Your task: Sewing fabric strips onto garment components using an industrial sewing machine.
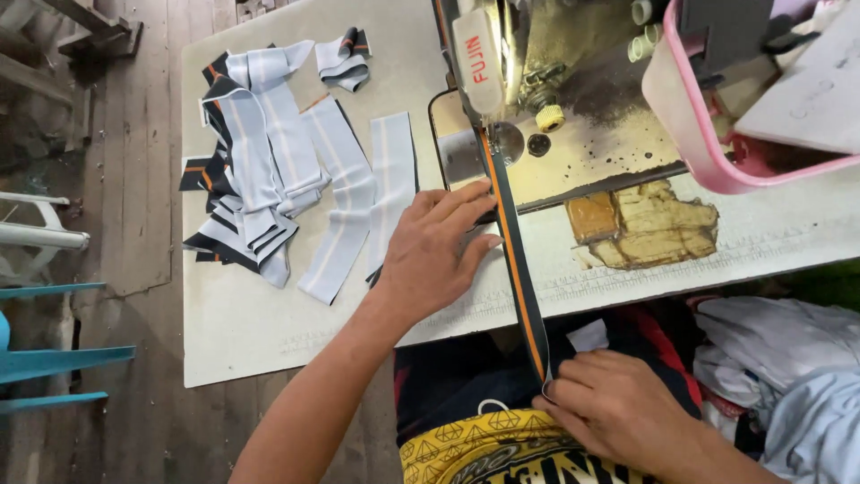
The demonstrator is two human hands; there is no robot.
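Observation:
A long dark ribbed strip with an orange stripe (518, 260) runs from under the sewing machine head (488, 63) down over the table's front edge to my lap. My left hand (432, 255) lies flat on the white table beside the strip, fingers spread and touching its left edge. My right hand (618, 408) pinches the strip's lower end near my lap. A pile of grey-white striped fabric strips (269, 170) lies to the left of my left hand.
A pink plastic basket (690, 125) sits at the upper right on the machine bed. The table surface (233, 323) has a worn patch (640, 224) at right. Grey cloth (788, 376) lies at the lower right. Blue and white chairs (45, 358) stand on the wooden floor at left.

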